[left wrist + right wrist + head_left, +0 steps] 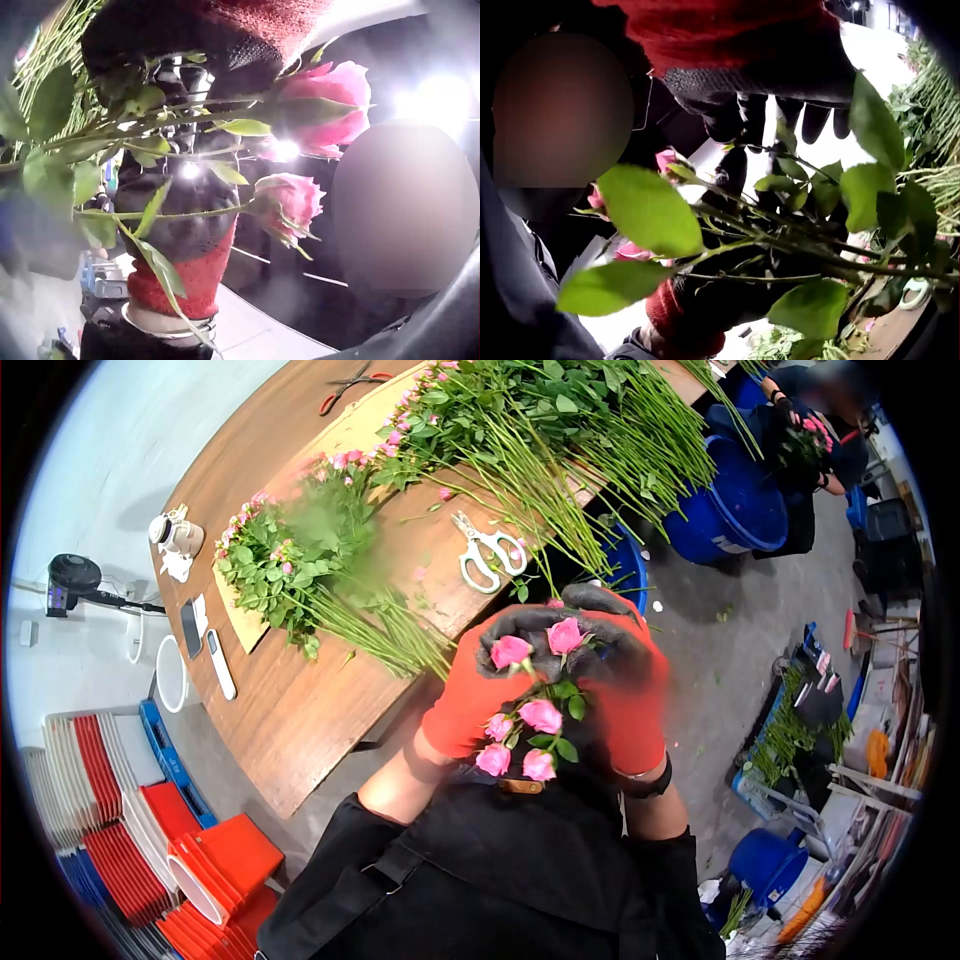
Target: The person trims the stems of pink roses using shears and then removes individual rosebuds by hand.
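Observation:
In the head view both hands, in red gloves with black fingers, meet in front of the chest around a spray of pink roses (pixel 541 716). The left hand (pixel 472 678) curls its fingers at the near side of one bloom. On the other side the right hand (pixel 628 682) has fingers bent in at the stems. Several open pink blooms hang toward the body below the fingers. Thin green stems (pixel 187 120) and a small rose (pixel 286 206) show in the left wrist view. Broad leaves (pixel 651 210) partly hide the fingertips in the right wrist view.
Bunches of pink roses (pixel 300 545) lie on the wooden table (pixel 300 730) beside white-handled scissors (pixel 490 555). Red-handled shears (pixel 350 388) lie farther back. A blue bucket (pixel 735 510) stands right of the table, near another person. Stacked red crates (pixel 235 860) fill the lower left.

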The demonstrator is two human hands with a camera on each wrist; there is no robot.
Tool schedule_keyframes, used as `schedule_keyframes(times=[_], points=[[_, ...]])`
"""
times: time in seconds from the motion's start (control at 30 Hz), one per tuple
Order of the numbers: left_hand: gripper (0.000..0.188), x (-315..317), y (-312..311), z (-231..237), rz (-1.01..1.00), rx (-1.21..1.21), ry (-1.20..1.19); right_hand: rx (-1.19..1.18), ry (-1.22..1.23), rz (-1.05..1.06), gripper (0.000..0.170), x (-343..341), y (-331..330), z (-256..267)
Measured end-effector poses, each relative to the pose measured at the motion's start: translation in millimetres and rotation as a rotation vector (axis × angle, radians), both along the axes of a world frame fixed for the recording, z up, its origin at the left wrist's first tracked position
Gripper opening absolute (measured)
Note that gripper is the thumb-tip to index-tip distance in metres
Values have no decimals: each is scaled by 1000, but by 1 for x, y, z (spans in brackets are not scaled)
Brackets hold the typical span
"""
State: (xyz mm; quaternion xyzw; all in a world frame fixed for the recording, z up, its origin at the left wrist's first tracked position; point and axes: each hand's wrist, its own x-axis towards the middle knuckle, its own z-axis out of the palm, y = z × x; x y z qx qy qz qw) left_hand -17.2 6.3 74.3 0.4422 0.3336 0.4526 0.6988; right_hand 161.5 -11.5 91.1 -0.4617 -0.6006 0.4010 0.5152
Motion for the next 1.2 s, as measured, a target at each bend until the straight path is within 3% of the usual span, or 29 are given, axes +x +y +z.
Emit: schedule_keyframes(times=[0.07,0.17,0.2,0.3,0.43,0.57,0.67,0.77,0.8,0.93,1.03,1.07,1.17,1.2], points=[[37,0,2,-7,-16,130,31,-24,55,-27,44,-4,-1,-2],[36,3,-1,5,-2,-20,-29,43,39,-45,43,-5,2,-9],[47,4,-4,4,25,-103,41,31,37,-41,43,-5,3,-7],[46,6,-7,-10,109,-39,56,85,26,-103,40,-9,3,-6],[35,9,-8,4,150,37,97,230,-248,-137,37,2,2,-10],[33,8,-8,-2,186,143,148,52,72,-140,31,-10,-3,-3],[33,5,-8,-5,126,46,116,-330,691,-62,31,-11,-4,-10],[32,5,-8,-10,140,16,51,-243,624,-38,35,-5,12,-28],[31,3,-6,-13,131,75,121,-221,512,-136,37,-3,12,-24],[32,4,-7,-2,163,31,87,-78,37,-150,28,7,3,-4],[33,11,-11,-8,226,127,181,5,-154,-199,24,-5,-8,10],[34,12,-13,-9,228,167,197,-94,-79,-248,23,-11,-12,16],[34,9,-12,-9,226,155,207,-89,89,-196,24,-11,-10,3],[34,8,-11,-9,224,148,168,-204,213,-186,26,-9,-10,0]])
